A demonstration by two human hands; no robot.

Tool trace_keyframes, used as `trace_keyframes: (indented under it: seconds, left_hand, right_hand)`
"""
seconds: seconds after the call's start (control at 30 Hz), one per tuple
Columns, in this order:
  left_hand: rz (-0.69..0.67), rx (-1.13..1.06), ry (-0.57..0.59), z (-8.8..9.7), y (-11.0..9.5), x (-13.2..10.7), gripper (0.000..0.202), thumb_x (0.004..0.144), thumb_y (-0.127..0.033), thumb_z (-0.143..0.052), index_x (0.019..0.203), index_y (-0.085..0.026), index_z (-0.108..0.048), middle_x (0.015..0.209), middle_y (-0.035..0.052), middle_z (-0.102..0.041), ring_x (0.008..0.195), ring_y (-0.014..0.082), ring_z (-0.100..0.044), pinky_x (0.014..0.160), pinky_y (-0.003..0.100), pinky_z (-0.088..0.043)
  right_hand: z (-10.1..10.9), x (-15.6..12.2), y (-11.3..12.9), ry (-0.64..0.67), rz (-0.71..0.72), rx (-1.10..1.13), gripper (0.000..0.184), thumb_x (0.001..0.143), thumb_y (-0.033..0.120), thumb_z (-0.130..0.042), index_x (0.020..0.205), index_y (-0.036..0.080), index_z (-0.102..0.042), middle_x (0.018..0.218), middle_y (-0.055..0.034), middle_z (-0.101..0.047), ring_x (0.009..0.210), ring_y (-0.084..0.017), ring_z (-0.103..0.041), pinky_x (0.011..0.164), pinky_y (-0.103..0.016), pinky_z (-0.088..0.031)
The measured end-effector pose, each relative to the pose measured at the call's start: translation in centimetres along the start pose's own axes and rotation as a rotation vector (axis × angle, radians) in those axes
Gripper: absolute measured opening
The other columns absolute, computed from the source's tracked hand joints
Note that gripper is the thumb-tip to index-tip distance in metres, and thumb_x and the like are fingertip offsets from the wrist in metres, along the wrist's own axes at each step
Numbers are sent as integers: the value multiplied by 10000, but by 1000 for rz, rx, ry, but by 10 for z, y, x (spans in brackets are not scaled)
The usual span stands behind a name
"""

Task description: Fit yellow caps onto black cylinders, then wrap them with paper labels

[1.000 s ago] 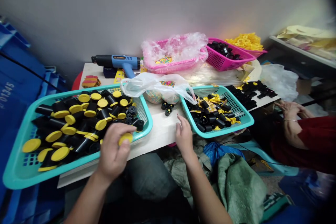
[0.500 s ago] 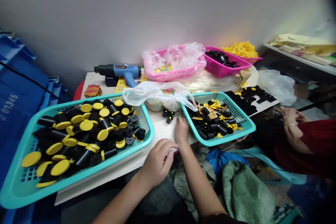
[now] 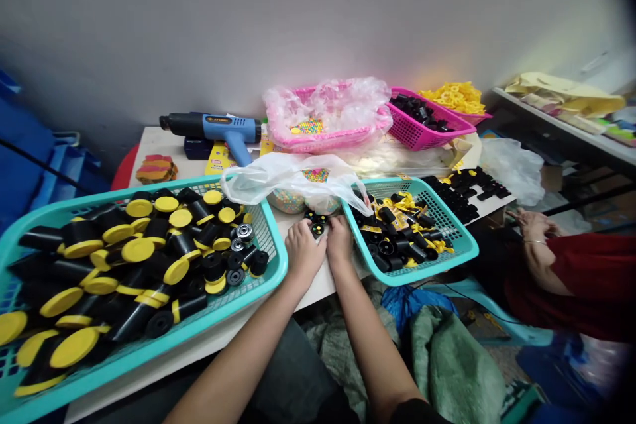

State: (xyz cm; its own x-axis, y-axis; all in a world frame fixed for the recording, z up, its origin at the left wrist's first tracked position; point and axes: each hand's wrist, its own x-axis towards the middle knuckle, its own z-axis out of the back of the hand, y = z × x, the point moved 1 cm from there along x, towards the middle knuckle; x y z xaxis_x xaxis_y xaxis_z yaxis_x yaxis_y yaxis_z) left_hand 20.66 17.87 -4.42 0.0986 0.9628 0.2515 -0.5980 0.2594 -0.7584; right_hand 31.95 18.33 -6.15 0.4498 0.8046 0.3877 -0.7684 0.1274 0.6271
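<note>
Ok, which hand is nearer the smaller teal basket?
Right hand: it is beside the rim of the smaller teal basket. The left hand is farther off, on the right hand's other side.

Table: blue heat gun (image 3: 213, 129) by bead basket (image 3: 298, 136) in plastic; pink basket (image 3: 415, 132) of black parts; yellow rings (image 3: 454, 98)
Right: co-worker's hand (image 3: 534, 222), red sleeve (image 3: 586, 278)
Floor: green sack (image 3: 450, 371)
Left: blue crates (image 3: 64, 172)

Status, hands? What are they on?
Left hand and right hand close together at small black parts on the table. Between one teal basket and another. White plastic bag just beyond.
</note>
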Motion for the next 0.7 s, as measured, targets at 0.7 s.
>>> trace_keyframes:
  seconds: [0.7]
  left_hand:
    - [-115, -188, 36, 29, 6, -37, 201, 793, -91, -551, 960, -203, -554, 967, 70, -645, 968, 246, -594, 841, 388, -491]
  right_hand:
    - [40, -71, 45, -107, 309, 238, 276, 870, 130, -507, 1123, 190, -601, 985, -94, -663, 943, -204, -629, 847, -390, -536]
